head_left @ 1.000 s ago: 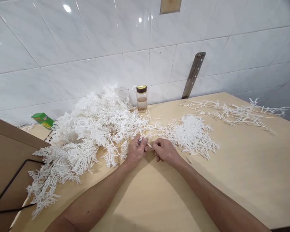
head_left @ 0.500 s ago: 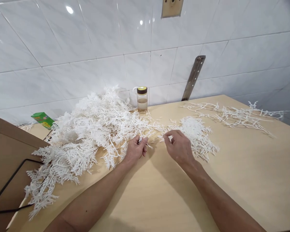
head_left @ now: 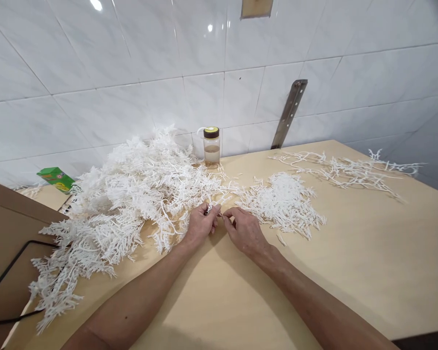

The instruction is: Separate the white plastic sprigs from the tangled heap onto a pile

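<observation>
My left hand (head_left: 201, 221) is closed around a thin white plastic branch (head_left: 223, 198), whose forked tips stick out above the thumb. Close beside it, my right hand (head_left: 245, 230) pinches at the branch's near end; whatever is between its fingertips is too small to make out. To the left rises a big heap of white feathery plastic sprigs (head_left: 131, 189), reaching up to my left hand. A flatter pile of small loose white sprig pieces (head_left: 290, 201) lies just beyond and right of my right hand.
Bare white stems (head_left: 345, 170) lie at the table's (head_left: 368, 257) back right. A lidded bottle (head_left: 211, 148) of liquid stands near the tiled wall, left of a metal bracket (head_left: 290, 114). At left are a green box (head_left: 56, 179) and a cardboard box (head_left: 10, 243).
My right hand has moved left and down from the small-piece pile to my left hand's fingertips. The view has shifted slightly. My left hand keeps its hold on the branch.
</observation>
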The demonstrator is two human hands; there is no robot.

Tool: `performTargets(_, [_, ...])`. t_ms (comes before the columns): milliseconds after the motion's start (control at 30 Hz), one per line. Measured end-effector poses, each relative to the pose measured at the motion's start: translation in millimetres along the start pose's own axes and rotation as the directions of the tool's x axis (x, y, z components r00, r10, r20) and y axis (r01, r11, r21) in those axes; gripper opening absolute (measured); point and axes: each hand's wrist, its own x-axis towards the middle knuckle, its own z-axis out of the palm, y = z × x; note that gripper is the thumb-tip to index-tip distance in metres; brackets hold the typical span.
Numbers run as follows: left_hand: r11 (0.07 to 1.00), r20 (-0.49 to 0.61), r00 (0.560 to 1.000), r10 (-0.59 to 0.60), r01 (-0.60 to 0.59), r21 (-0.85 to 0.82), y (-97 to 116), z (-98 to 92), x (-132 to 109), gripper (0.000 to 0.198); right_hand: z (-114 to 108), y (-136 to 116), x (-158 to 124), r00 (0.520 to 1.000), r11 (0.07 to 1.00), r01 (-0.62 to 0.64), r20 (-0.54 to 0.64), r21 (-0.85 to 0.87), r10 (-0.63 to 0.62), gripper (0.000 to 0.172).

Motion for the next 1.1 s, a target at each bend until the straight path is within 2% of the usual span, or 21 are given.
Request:
performTargets(300, [1.000, -0.002, 1.000, -0.003, 0.003, 0.005, -5, -0.7, 1, 0.040, 1, -4, 0, 0.997, 0.997, -0.063, 0.044, 0.036, 0.061, 0.007])
performTargets(400, [0.996, 0.004, 0.999, 0.038, -0.038, 0.074, -4, 0.3, -3, 0.039, 0, -5, 4, 0.976, 0.973, -0.217, 0.052, 0.080, 0.214, 0.008])
performTargets(500, [0.986, -0.038, 0.995, 0.090, -0.084, 0.141, -2, 4.4, -8, 0.038, -5, -7, 7, 0.918, 0.899, -0.396, 0.092, 0.189, 0.385, 0.011])
performTargets(567, [0.984, -0.051, 0.993, 0.103, -0.094, 0.151, 1, 8.1, -11, 0.038, -6, -8, 9, 0.890, 0.854, -0.455, 0.107, 0.252, 0.443, 0.012])
performTargets(633, [0.985, -0.052, 0.993, 0.108, -0.100, 0.144, 4, 11.4, -14, 0.037, -5, -8, 9, 0.902, 0.871, -0.429, 0.074, 0.238, 0.425, 0.013])
performTargets(733, [0.978, -0.068, 0.986, 0.152, -0.140, 0.152, 8, 12.7, -16, 0.039, -2, -7, 11, 0.959, 0.957, -0.280, -0.026, 0.080, 0.283, 0.015])
performTargets(800, [0.970, -0.083, 0.975, 0.205, -0.190, 0.153, 10, 10.9, -17, 0.040, -2, -3, 13, 0.964, 0.965, -0.262, -0.038, 0.003, 0.262, 0.014])
performTargets(833, [0.966, -0.089, 0.970, 0.227, -0.213, 0.143, 10, 9.5, -16, 0.040, -4, 0, 15, 0.953, 0.953, -0.302, -0.016, 0.008, 0.302, 0.013])
performTargets(900, [0.968, -0.089, 0.967, 0.239, -0.229, 0.104, 10, 6.7, -15, 0.038, -11, 7, 17, 0.902, 0.898, -0.432, 0.052, 0.083, 0.429, 0.012])
performTargets(967, [0.980, -0.067, 0.979, 0.192, -0.188, 0.059, 9, 4.9, -13, 0.037, -22, 14, 20, 0.851, 0.833, -0.524, 0.074, 0.177, 0.520, 0.010])
performTargets(1033, [0.993, -0.028, 0.993, 0.113, -0.112, 0.029, 7, 4.7, -11, 0.038, -33, 21, 23, 0.838, 0.819, -0.533, -0.003, 0.213, 0.546, 0.011])
performTargets(1100, [0.999, 0.011, 0.999, 0.052, -0.052, 0.017, 5, 5.4, -10, 0.040, -44, 30, 25, 0.836, 0.846, -0.507, -0.147, 0.165, 0.529, 0.012])
